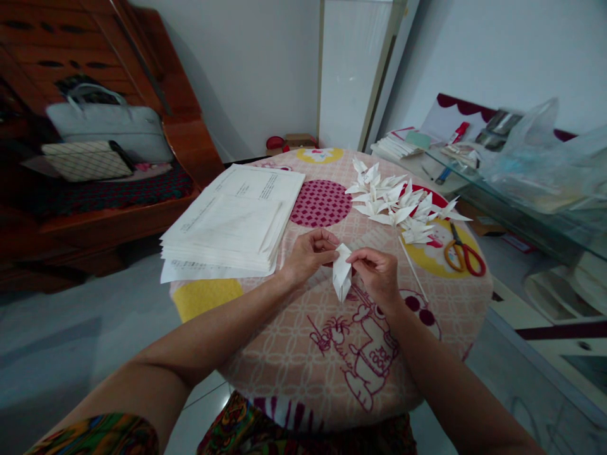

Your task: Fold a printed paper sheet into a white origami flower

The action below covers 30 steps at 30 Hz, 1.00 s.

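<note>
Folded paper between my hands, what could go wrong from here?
The folded paper is held between the left hand and right hand, so uneven pulling might crease or tear it. The left hand is close to the paper stack; a sideways swing could push sheets askew. The scissors lie near the right edge of the table, so a knock might send them off.

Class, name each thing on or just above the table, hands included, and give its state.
Folded paper: creased, narrow, pointed
Left hand: fingers pinching the paper
Right hand: fingers pinching the paper
Paper stack: flat, edges uneven
Paper figures: folded, clustered
Scissors: lying flat, blades seemingly closed
Tablecloth: spread, draping over edge
Thin stick: lying flat
</note>
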Motion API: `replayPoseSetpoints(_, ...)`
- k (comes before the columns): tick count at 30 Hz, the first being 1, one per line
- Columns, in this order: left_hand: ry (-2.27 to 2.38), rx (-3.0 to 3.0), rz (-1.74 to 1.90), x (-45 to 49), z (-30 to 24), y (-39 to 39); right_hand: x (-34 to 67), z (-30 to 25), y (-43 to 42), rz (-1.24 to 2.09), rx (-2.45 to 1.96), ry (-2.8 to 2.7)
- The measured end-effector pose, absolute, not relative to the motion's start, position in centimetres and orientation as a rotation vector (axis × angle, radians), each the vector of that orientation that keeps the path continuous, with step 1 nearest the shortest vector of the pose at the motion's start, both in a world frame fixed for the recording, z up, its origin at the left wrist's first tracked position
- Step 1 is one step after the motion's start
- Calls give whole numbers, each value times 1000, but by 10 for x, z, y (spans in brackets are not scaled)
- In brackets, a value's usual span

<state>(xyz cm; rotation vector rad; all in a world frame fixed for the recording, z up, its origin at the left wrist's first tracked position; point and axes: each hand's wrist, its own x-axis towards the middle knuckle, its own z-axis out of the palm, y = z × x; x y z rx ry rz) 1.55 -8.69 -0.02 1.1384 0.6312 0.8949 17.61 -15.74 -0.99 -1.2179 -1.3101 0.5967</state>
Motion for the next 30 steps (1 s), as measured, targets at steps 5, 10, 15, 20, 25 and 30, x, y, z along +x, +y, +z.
replayPoseSetpoints(5, 661, 1141, 921, 16, 1, -86, 175, -8, -159, 696, -1202, -1265)
replayPoseSetpoints(10, 680, 1224, 987, 14, 3, -87, 173, -4, -158, 899, -1164, -1032)
replayPoseSetpoints(15, 739, 1454, 988, 14, 5, -91, 175, -10, -153, 1008, -1248, -1003)
replayPoseSetpoints(20, 729, 1447, 971, 13, 6, -91, 176, -9, -154, 986, -1268, -1074)
replayPoseSetpoints(25, 708, 1391, 950, 13, 6, -89, 178, -10, -154, 946, -1269, -1157)
replayPoseSetpoints(30, 706, 1353, 943, 13, 6, -88, 180, -15, -153, 908, -1270, -1210)
